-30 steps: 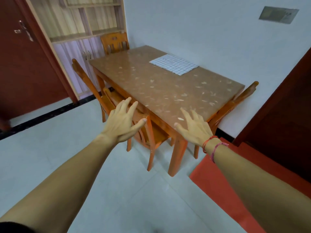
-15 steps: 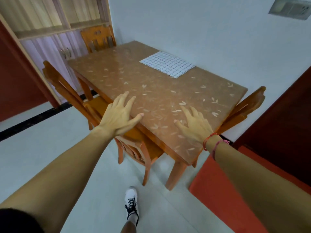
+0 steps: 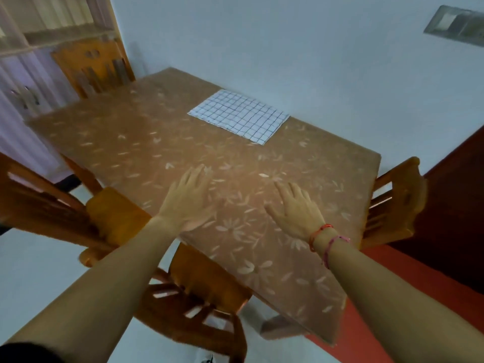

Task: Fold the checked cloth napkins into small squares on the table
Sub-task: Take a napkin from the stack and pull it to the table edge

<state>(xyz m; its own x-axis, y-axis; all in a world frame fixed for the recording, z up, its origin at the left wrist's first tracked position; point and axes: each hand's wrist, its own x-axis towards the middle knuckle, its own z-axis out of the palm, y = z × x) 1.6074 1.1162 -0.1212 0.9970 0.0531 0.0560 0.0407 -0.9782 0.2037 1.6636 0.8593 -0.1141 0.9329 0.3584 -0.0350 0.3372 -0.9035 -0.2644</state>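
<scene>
- The checked napkin (image 3: pixel 239 115) lay spread flat on the far side of the table (image 3: pixel 125 142), near the wall and well apart from both hands.
- The left hand (image 3: pixel 187 203) was stretched palm-down over the near part of the table, its fingers (image 3: pixel 195 175) straight and holding nothing.
- The right hand (image 3: pixel 296 209) was palm-down beside it, fingers straight and empty — red and pink cords (image 3: pixel 323 237) circled its wrist.
- A wooden chair (image 3: pixel 204 284) stood at the near edge, below the left forearm.

Bare forearms, red cord bracelet (image 3: pixel 318 233) and pink cord bracelet (image 3: pixel 335 243) on right wrist, dark left sleeve (image 3: pixel 23 353)
</scene>
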